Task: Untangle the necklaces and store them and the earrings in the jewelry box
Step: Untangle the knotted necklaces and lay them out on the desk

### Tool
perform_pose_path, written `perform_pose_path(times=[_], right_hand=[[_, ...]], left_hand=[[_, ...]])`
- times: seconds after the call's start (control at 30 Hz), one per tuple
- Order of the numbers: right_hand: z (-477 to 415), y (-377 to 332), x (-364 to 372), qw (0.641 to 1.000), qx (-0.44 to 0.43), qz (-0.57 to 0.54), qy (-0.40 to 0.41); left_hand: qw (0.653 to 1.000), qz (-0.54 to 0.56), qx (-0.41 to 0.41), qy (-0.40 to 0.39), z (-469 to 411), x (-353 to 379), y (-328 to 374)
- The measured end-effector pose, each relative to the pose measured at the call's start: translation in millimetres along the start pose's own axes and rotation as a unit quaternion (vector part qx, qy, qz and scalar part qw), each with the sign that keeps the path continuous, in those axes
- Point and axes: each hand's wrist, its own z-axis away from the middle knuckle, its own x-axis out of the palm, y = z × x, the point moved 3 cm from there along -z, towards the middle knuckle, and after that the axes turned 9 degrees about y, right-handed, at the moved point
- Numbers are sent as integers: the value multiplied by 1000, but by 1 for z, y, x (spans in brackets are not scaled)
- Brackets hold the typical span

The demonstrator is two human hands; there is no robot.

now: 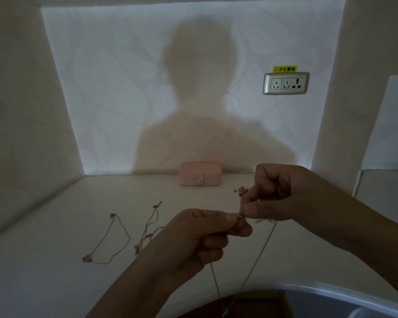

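Your pink box (200, 177) sits shut at the back, by the wall. Little earrings (240, 191) lie in a pile to its right. The left necklace (122, 235) and middle necklace (147, 223) lie loose in front. Your left hand (202, 235) and right hand (276, 193) pinch the third necklace (260, 255); it hangs down.

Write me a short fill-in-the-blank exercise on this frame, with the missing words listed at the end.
1. The pink jewelry box at the back of the table has its lid ____.
2. The left hand and the right hand both pinch one ____, its chain hanging below them.
3. The label above the wall socket is ____.
4. The earrings lie on the table to the ____ of the box.
Missing words: closed; necklace; yellow; right.
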Motion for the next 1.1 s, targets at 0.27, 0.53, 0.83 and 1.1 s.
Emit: perform_pose_path(times=[0.27, 0.53, 0.83, 1.1], right_hand=[[2, -4, -2, 999, 8, -49, 0], [5, -11, 0, 1000, -11, -18, 23], [7, -15, 2, 995, -75, 58, 33], [14, -19, 6, 961, -166, 213, 55]], left_hand=[[994, 65, -19, -81, 3, 1, 0], [999, 2, 31, 27, 7, 5, 5], [997, -37, 45, 42, 6, 4, 5], [999, -31, 5, 38, 4, 0, 2]])
